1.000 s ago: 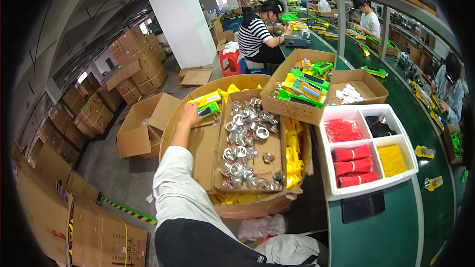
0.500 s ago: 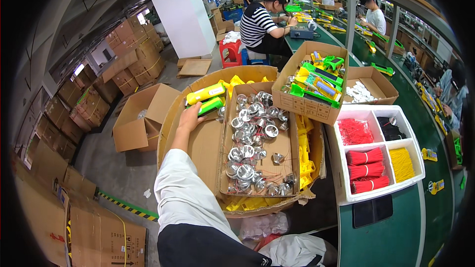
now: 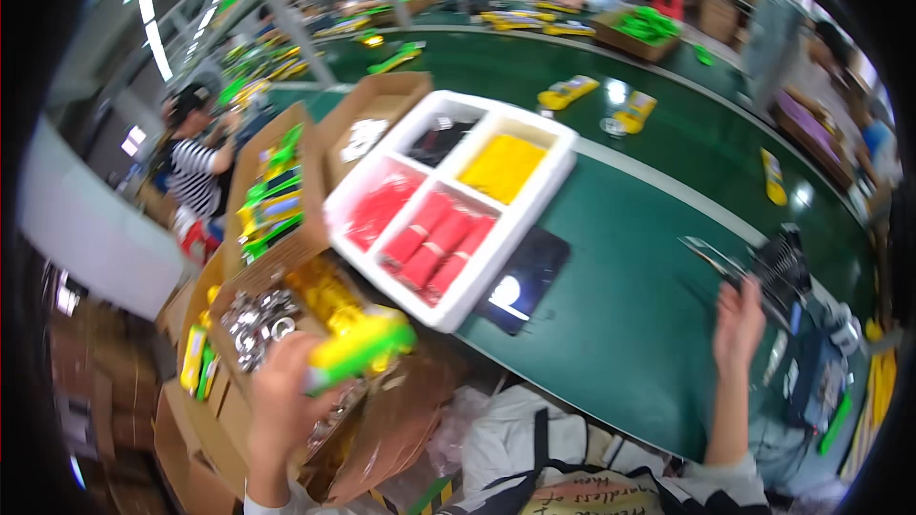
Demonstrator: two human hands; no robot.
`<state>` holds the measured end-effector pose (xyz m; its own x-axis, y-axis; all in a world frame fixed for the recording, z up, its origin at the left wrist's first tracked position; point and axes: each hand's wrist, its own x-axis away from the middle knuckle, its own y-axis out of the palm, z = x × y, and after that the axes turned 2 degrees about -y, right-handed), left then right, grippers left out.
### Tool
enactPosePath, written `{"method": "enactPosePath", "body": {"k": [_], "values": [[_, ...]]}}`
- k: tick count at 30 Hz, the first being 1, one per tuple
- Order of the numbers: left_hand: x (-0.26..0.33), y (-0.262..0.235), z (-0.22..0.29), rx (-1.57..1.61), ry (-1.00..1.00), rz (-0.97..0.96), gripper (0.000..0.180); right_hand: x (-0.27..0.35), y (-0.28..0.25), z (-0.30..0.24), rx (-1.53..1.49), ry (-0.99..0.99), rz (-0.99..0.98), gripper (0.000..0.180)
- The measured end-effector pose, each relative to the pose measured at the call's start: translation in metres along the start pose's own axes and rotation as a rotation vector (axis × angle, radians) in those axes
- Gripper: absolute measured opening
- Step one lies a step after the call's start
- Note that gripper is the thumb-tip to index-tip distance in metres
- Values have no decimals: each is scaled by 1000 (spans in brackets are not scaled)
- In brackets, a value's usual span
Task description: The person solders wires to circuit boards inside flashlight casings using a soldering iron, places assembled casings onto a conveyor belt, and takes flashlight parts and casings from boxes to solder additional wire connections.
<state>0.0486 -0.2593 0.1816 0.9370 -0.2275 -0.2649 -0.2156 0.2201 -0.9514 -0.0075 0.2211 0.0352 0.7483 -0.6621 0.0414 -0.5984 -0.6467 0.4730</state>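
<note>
My left hand is wrapped around a yellow-and-green packaged item, fingers closed on its lower end, holding it up over the cardboard box of shiny metal rings. The pack is blurred, long and glossy, yellow body with a green end pointing toward the white tray. My right hand is out on the green belt, fingers spread and not gripping anything, just beside a flat dark packet and a black ridged part.

Containers now. The white tray looks like foam, thick walls, four compartments: the near left one holds red rolls, about four, lying side by side; the one beyond it holds loose red pieces; the far right one holds flat yellow sheets; the far left one holds dark items, too blurred to count. A glossy black card pokes out from under the tray's near edge.

Beyond the rings box sits a second cardboard box packed with green-and-yellow packs, standing on edge, and a third open box with white bits. More yellow packs lie on the box flap to my left. Two yellow packs lie on the belt past the tray.
</note>
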Motion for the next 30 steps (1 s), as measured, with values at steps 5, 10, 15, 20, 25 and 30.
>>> {"method": "enactPosePath", "body": {"k": [5,10,15,20,25,30], "values": [[-87,103,100,384,628,-518,41,-60,21,45,-249,478,-134,26],[-129,172,164,400,836,-708,43,-92,40,61,-265,615,-105,24],[-132,196,165,445,843,-811,44,-99,49,62,-65,746,-73,22],[-117,198,159,443,830,-444,47,-105,47,51,465,846,-121,36],[-100,182,166,422,796,-194,42,-91,67,31,1318,388,-331,45],[-94,158,179,397,789,-89,41,-56,79,20,1858,-531,-464,32]]}}
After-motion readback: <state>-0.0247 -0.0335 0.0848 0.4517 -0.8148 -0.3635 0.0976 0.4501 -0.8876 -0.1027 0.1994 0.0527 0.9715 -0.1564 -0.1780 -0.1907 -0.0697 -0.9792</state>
